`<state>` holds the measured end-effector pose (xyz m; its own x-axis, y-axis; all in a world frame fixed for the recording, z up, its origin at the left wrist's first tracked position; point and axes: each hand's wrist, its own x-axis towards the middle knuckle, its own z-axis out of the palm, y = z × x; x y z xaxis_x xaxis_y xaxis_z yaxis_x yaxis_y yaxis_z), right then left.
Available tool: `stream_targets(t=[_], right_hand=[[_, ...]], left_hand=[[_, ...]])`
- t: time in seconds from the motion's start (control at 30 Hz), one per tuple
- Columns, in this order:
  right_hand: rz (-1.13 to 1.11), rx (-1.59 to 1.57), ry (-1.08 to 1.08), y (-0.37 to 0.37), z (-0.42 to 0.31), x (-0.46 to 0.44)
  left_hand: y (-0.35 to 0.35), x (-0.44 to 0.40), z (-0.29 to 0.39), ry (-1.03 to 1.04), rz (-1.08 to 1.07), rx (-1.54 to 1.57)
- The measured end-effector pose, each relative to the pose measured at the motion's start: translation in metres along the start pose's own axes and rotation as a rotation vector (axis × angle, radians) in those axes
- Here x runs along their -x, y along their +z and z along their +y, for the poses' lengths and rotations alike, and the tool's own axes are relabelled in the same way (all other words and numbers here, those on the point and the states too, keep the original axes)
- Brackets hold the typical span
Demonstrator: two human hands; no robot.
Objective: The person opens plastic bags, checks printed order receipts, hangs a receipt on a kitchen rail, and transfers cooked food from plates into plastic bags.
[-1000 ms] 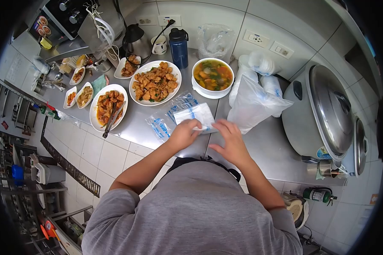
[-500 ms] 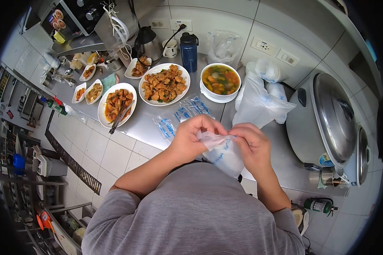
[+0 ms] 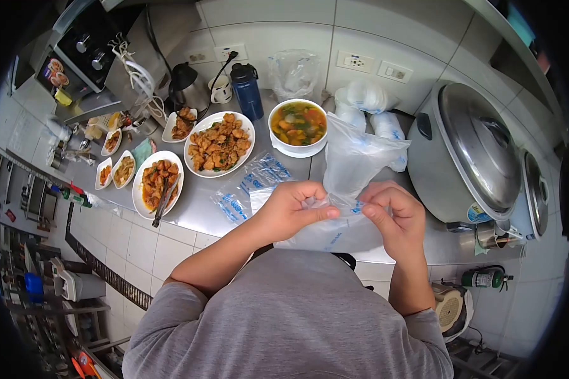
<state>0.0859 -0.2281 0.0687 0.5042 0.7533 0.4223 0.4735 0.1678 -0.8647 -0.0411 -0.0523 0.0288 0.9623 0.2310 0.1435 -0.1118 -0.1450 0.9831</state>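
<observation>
A thin translucent plastic bag with blue print (image 3: 335, 235) hangs in front of my body. My left hand (image 3: 297, 207) pinches its upper edge between thumb and fingers, and my right hand (image 3: 395, 211) pinches the edge on the other side. The bag's mouth lies between the two hands; I cannot tell how far it is parted. Just beyond my fingers stands a whitish, crumpled plastic bag (image 3: 358, 155). To the left of my left hand, flat clear bags with blue print (image 3: 253, 183) lie on the steel counter (image 3: 205, 201).
A bowl of soup (image 3: 298, 126) stands behind the bags. Plates of fried pieces (image 3: 220, 144) and saucy meat with tongs (image 3: 158, 184) sit left, beside several small dishes. A blue bottle (image 3: 246, 93) stands at the wall. A large lidded pot (image 3: 468, 151) occupies the right.
The bag has spread wider and lower between my hands, and its gathered edge has been drawn out. My hands have moved slightly apart. The view has shifted to the right.
</observation>
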Motion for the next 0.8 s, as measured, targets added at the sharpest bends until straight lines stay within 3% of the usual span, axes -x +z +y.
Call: stream_targets(t=[0.07, 0.13, 0.23, 0.3, 0.33, 0.37, 0.4, 0.43, 0.5, 0.53, 0.57, 0.63, 0.67, 0.73, 0.77, 0.8], right_hand=[[0.006, 0.056, 0.091, -0.002, 0.002, -0.002], [0.006, 0.11, 0.184, -0.004, 0.004, -0.005], [0.018, 0.222, 0.064, -0.005, 0.012, -0.012], [0.117, 0.111, -0.165, -0.006, 0.017, -0.019], [0.121, 0.116, -0.166, -0.006, 0.022, -0.016], [0.031, -0.25, 0.077, -0.007, 0.029, -0.01], [-0.06, -0.614, 0.32, -0.009, 0.032, -0.008], [-0.054, -0.609, 0.318, -0.013, 0.031, -0.01], [-0.47, -0.625, 0.51, -0.02, 0.028, -0.015], [-0.529, -0.609, 0.493, -0.021, 0.034, -0.015], [-0.525, -0.601, 0.491, -0.025, 0.04, -0.016], [-0.478, -0.742, 0.285, -0.033, 0.047, -0.02], [-0.475, -0.736, 0.282, -0.031, 0.045, -0.023], [-0.186, -1.085, 0.154, -0.024, 0.038, -0.032], [-0.184, -1.08, 0.15, -0.024, 0.038, -0.032], [-0.157, -1.098, 0.206, -0.025, 0.04, -0.033]], left_hand=[[0.004, -0.008, 0.007, 0.042, 0.07, 0.408], [0.0, -0.012, 0.016, 0.011, 0.087, 0.421], [-0.003, -0.019, 0.007, -0.053, 0.081, 0.351], [-0.005, -0.025, -0.003, -0.085, 0.049, 0.27], [-0.007, -0.027, -0.007, -0.166, -0.032, 0.226], [-0.008, -0.029, -0.01, -0.246, -0.114, 0.18], [-0.005, -0.03, -0.011, -0.178, -0.079, 0.341], [-0.007, -0.033, -0.01, -0.174, -0.086, 0.343], [-0.016, -0.041, -0.007, -0.206, 0.006, 0.731], [-0.026, -0.045, -0.02, -0.135, -0.143, 0.755], [-0.026, -0.05, -0.028, -0.129, -0.149, 0.757], [-0.026, -0.058, -0.038, -0.136, -0.39, 1.317], [-0.029, -0.061, -0.041, -0.132, -0.397, 1.316], [-0.037, -0.068, -0.043, -0.289, -0.62, 1.291], [-0.036, -0.07, -0.042, -0.287, -0.627, 1.289], [-0.034, -0.07, -0.04, -0.306, -0.661, 0.89]])
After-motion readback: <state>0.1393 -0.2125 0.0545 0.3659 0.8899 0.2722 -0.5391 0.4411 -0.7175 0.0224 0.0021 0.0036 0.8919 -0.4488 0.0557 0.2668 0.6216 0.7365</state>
